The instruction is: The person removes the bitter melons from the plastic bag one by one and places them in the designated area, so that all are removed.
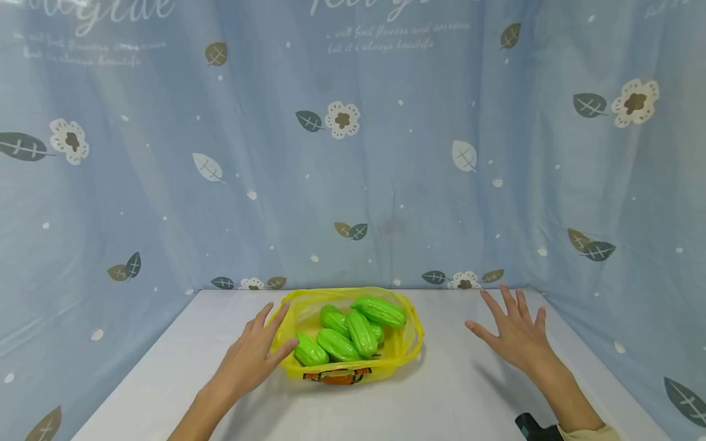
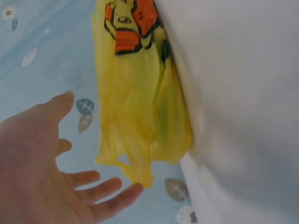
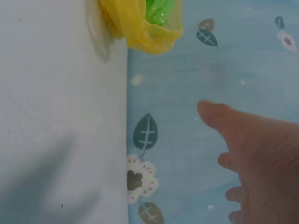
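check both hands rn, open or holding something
Left hand: open, holding nothing, beside the yellow bag.
Right hand: open, holding nothing.

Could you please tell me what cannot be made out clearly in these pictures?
Head view: how many green gourds there are; upper ones may hide others.
Head view: the whole black object; the bottom edge cuts it off.
Left wrist view: the contents of the yellow bag; its wall hides them.
Left wrist view: the full orange print; the top edge cuts it.
Right wrist view: the whole right hand; the right and bottom edges crop it.
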Demonstrator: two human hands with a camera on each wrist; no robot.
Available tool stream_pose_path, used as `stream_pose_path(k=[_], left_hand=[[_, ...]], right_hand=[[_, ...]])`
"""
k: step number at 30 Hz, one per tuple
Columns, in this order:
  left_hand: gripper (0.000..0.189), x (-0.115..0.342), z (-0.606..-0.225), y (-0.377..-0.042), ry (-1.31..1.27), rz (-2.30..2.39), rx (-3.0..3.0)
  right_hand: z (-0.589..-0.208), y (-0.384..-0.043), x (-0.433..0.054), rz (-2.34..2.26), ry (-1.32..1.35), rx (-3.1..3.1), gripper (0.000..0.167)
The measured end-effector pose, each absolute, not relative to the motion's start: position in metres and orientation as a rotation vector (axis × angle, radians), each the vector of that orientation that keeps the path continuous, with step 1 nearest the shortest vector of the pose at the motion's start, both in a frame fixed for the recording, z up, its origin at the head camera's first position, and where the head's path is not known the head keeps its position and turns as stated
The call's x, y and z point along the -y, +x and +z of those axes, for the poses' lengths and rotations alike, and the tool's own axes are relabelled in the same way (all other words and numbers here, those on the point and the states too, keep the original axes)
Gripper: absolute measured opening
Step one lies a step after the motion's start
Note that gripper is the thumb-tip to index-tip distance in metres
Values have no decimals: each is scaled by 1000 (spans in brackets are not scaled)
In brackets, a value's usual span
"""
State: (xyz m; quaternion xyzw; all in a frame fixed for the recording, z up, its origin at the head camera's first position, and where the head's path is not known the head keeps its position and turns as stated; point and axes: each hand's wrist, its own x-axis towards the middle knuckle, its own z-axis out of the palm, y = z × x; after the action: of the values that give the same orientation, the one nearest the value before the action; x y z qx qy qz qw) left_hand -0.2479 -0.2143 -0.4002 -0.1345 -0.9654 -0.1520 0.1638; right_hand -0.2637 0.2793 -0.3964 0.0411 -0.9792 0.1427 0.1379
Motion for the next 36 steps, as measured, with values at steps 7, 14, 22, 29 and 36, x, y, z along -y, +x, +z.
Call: stream_pose_path(k=[7,14,22,29,36], left_hand=[[74,208,-409,-239,-424,-534,2666],[69,201,-412,-236,-416,-611,2598],[63,207,-420,-236,-389,-858,2566],[55,214,-422,-247,-381,-1083,2552],[53,216,-419,-253,-280,-1227,2632]], right_hand=[[-398,-263,-277,398,129,2804,86],[-401,-260,-273,393,133,2806,83],[-399,-264,-260,378,192,2776,77],[-399,-269,-251,355,248,2773,74],[-398,-276,-242,364,312,2759,72]])
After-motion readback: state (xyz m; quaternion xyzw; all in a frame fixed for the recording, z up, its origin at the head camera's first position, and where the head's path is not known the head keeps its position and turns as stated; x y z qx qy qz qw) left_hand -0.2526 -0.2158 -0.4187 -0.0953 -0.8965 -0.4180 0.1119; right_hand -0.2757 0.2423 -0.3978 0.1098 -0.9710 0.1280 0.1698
